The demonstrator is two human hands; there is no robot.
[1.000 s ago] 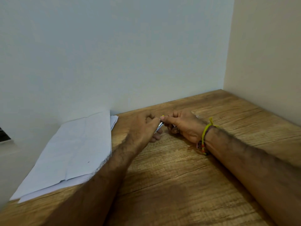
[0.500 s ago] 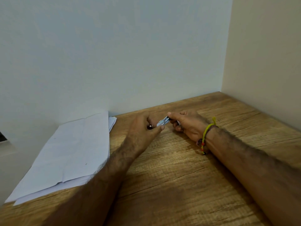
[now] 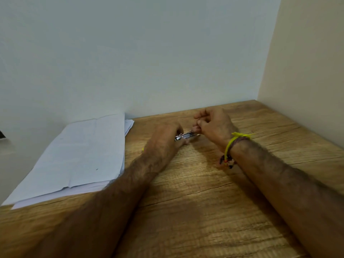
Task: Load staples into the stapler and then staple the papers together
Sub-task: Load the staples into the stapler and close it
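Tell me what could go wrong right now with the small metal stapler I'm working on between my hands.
The small silver metal stapler is gripped by the left hand while the right hand pinches its far end; a slip could pinch a finger or scatter staples across the wooden table. The stack of white papers overhangs the table's left edge, so a nudge from the left forearm might push it off.

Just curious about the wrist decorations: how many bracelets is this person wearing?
2 on the right wrist: a yellow thread bracelet and a darker beaded bracelet beside it. The left wrist shows none.
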